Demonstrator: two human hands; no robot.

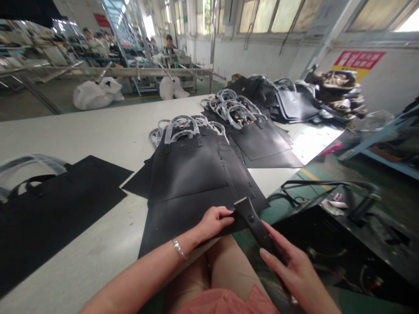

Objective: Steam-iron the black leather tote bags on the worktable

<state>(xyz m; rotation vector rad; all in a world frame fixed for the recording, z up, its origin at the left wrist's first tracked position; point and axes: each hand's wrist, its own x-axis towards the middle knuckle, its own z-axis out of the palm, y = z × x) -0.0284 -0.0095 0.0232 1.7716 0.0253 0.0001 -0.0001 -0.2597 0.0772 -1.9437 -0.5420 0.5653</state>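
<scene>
I had my left hand (pixel 214 222) at the near edge of the worktop (pixel 98 131), fingers pinched together on the near right corner of the top black leather panel (pixel 190 174). That panel lay on a stack of like panels just in from the near edge, its clear-wrapped handles (pixel 183 126) pointing toward the far edge. My right hand (pixel 291 266) was out past the worktop's near edge, over my lap, with the fingers laid flat along a narrow black strap piece (pixel 255 222); the thumb side was hidden, so I cannot tell whether that hand was closed on the strap or only resting against it. The strap's upper end touched the panel corner just beside my left fingertips. A bracelet (pixel 179 248) sat on my left wrist.

A second stack of black panels (pixel 262 139) with wrapped handles lay farther along, toward the right edge, and more bags (pixel 291 102) were heaped near the far right corner. Another black panel (pixel 49 205) lay at the left, close to the near edge. To my right, off the worktop, stood a dark machine (pixel 343 235), I think, though its shape was poorly lit.
</scene>
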